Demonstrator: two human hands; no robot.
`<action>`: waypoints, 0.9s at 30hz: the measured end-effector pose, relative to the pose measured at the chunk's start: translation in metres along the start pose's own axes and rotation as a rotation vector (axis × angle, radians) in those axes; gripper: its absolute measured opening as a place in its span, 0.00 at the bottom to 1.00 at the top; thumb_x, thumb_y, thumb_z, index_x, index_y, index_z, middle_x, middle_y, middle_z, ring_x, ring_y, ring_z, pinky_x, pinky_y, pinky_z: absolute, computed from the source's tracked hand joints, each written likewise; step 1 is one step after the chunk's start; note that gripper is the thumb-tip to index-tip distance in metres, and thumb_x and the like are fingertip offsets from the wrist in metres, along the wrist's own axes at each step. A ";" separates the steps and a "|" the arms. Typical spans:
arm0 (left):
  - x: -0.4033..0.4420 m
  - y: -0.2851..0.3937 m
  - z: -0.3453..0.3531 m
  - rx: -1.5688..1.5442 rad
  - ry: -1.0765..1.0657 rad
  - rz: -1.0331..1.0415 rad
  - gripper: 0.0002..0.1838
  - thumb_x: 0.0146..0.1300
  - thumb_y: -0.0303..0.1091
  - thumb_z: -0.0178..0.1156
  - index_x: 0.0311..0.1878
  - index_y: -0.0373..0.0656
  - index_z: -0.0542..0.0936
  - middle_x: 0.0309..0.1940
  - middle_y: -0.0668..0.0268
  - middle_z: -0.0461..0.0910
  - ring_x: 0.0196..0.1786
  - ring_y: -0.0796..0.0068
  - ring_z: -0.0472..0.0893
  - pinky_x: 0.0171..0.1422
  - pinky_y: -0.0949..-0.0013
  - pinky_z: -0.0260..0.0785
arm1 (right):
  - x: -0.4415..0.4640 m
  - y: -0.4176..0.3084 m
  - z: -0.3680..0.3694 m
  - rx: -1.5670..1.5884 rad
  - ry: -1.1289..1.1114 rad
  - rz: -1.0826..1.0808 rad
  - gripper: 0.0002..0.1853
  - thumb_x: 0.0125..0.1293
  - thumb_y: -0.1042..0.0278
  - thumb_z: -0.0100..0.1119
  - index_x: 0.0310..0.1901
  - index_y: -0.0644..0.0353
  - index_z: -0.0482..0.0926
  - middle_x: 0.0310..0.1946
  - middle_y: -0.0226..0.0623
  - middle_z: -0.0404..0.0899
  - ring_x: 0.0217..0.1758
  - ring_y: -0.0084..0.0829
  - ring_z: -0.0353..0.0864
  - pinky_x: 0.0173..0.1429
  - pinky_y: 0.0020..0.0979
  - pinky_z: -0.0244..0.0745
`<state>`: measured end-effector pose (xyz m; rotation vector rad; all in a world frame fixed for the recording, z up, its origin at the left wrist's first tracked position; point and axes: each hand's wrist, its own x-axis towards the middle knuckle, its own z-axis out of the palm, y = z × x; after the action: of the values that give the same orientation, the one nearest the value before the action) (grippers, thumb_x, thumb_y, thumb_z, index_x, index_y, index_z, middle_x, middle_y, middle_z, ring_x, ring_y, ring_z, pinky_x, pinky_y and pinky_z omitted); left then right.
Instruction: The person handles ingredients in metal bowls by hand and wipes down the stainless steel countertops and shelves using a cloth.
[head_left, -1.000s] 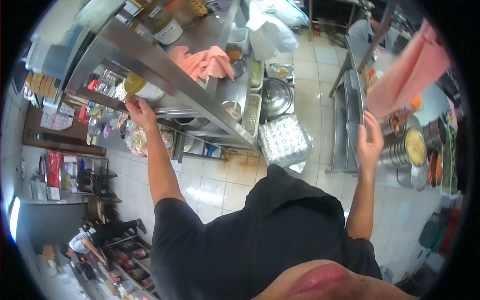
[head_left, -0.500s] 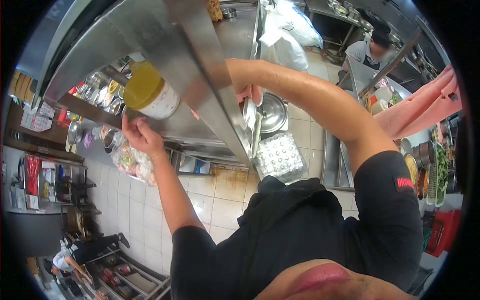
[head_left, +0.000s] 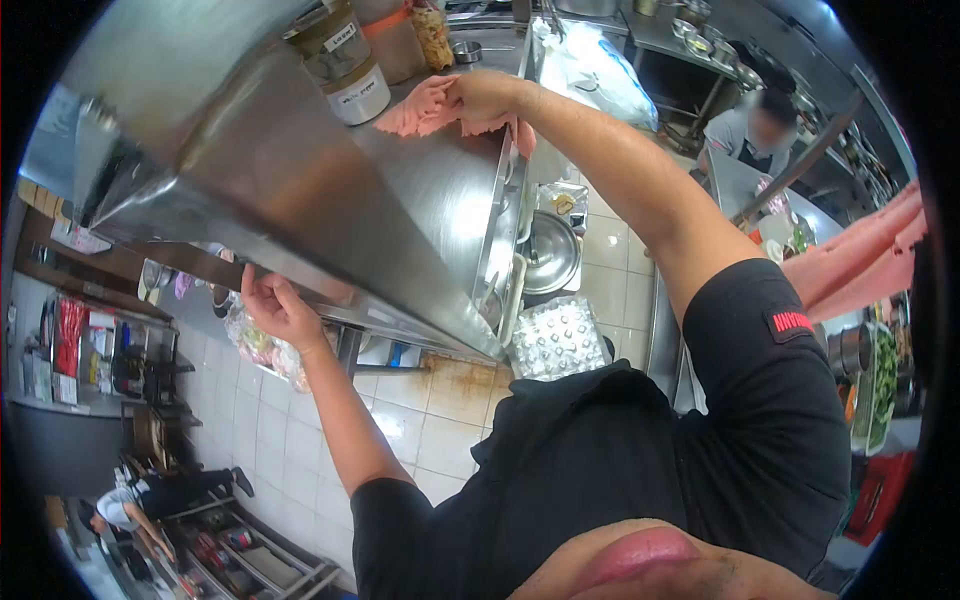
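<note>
Head view: pink cloth (head_left: 422, 109) now in right hand (head_left: 488, 97), earlier well apart.

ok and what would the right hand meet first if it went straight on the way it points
Past the pink cloth in its grip, the right hand would probably meet the white-labelled container first, though depth is unclear here.

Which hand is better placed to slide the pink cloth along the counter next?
Probably your right hand: it grips the pink cloth on the counter; your left hand is by the steel frame.
</note>
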<state>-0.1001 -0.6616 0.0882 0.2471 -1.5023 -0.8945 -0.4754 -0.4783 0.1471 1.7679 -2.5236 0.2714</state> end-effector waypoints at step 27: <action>0.008 0.032 0.039 0.199 0.028 -0.127 0.19 0.69 0.39 0.49 0.55 0.34 0.71 0.27 0.71 0.71 0.24 0.87 0.64 0.27 0.82 0.55 | 0.062 0.148 -0.011 0.027 0.107 0.219 0.16 0.50 0.67 0.57 0.43 0.54 0.83 0.42 0.45 0.83 0.47 0.44 0.82 0.51 0.42 0.76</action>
<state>-0.1259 -0.6313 0.1194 0.5030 -1.5640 -0.8383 -0.6363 -0.4852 0.1491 1.4426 -2.6466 0.3999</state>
